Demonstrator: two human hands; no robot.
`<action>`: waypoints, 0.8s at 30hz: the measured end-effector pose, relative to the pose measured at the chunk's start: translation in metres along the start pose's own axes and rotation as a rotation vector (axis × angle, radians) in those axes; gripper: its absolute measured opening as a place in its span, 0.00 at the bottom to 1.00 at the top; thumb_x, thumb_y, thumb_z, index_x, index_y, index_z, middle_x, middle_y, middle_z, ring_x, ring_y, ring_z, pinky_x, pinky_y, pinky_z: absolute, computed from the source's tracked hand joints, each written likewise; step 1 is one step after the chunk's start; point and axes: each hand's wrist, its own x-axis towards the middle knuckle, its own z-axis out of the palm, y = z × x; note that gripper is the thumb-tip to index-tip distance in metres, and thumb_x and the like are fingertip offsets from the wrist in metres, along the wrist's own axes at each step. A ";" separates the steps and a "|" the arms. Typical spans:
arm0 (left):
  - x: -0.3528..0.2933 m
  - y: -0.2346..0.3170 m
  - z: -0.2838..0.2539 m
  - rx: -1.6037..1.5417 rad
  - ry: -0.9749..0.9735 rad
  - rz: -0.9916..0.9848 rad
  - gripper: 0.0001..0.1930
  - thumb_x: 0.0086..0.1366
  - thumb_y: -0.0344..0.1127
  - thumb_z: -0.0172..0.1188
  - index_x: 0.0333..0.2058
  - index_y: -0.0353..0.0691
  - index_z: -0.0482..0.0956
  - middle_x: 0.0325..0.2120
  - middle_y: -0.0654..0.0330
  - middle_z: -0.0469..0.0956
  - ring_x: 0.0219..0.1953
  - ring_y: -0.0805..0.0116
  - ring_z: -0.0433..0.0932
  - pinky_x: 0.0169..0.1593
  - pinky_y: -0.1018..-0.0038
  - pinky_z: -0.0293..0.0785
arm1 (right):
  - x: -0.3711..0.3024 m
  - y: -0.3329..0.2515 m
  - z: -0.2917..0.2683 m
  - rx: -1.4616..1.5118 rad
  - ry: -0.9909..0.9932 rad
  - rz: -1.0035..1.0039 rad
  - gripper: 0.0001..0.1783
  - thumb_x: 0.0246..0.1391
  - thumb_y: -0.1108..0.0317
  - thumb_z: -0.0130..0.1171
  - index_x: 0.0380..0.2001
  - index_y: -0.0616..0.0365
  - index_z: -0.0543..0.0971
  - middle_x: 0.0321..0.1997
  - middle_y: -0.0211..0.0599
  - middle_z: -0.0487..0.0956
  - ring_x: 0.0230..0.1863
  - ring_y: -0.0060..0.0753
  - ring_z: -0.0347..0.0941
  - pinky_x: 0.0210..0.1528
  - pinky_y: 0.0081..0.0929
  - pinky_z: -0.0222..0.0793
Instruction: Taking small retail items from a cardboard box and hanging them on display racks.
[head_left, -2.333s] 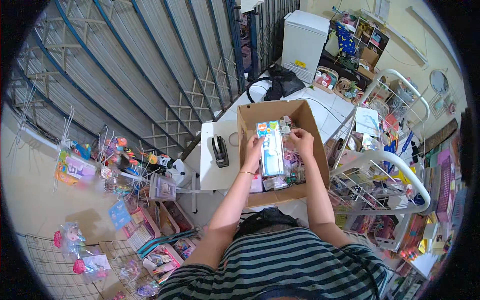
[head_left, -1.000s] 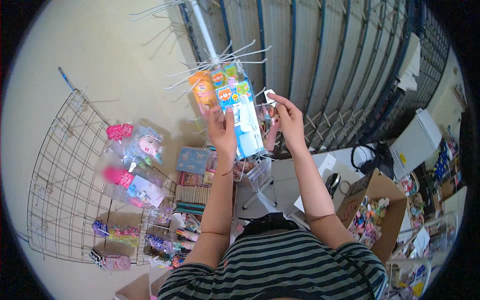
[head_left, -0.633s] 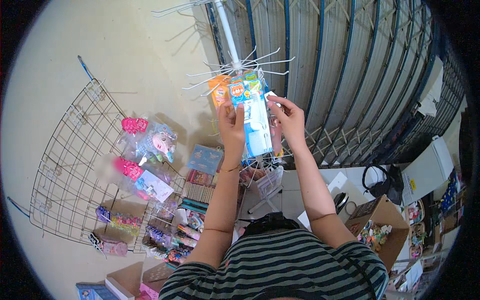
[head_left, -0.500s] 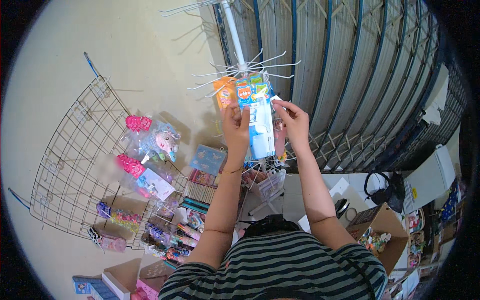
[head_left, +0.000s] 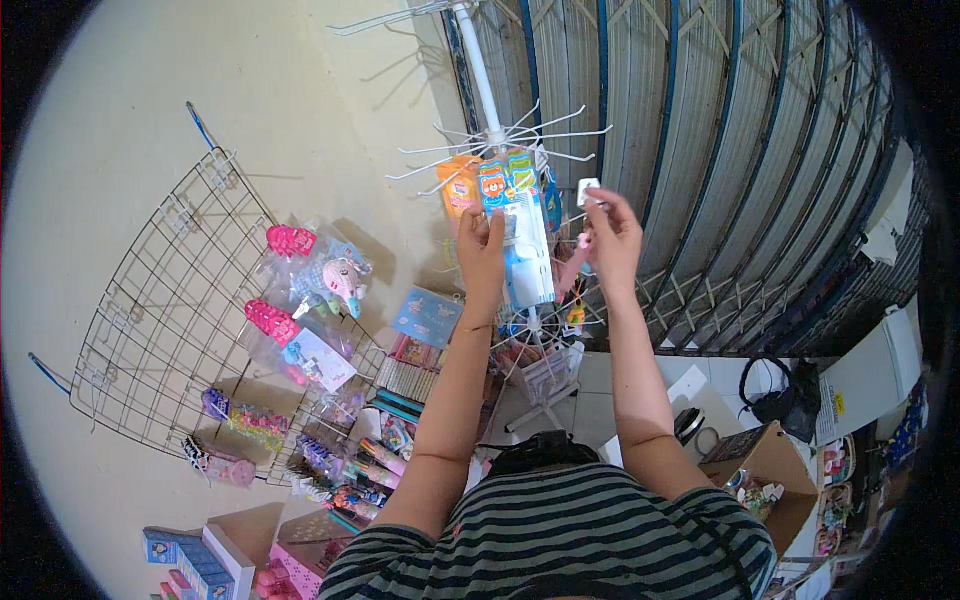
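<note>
A white rotating display rack (head_left: 494, 135) with radiating hooks stands before me. Hanging on it, a flat blue-and-white packet (head_left: 529, 265) has a bear picture on its top. My left hand (head_left: 481, 258) is closed, thumb and fingers at the packet's left edge. To the packet's right, my right hand (head_left: 614, 238) pinches a small white card (head_left: 588, 192). A pink strip (head_left: 574, 267) hangs by the right fingers; whether it belongs to the card, I cannot tell. An orange packet (head_left: 460, 185) hangs behind the left fingers.
A wire grid (head_left: 150, 310) with bagged trinkets leans at the wall on the left. Boxes and pens crowd below it, beside a blue box (head_left: 427, 316). A folding metal gate (head_left: 720, 170) closes off the right. An open cardboard box (head_left: 770, 480) stands at lower right.
My right hand has moved right, away from the blue-and-white packet, with the white card in its fingers. My left hand stays at the packet. The whole view has shifted slightly.
</note>
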 end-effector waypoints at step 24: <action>-0.013 -0.040 -0.018 0.136 0.187 0.023 0.10 0.57 0.32 0.57 0.36 0.38 0.68 0.31 0.62 0.72 0.34 0.77 0.70 0.39 0.80 0.66 | 0.061 -0.021 -0.028 -0.035 -0.249 0.079 0.15 0.47 0.72 0.58 0.41 0.59 0.75 0.19 0.20 0.68 0.19 0.09 0.58 0.19 0.10 0.50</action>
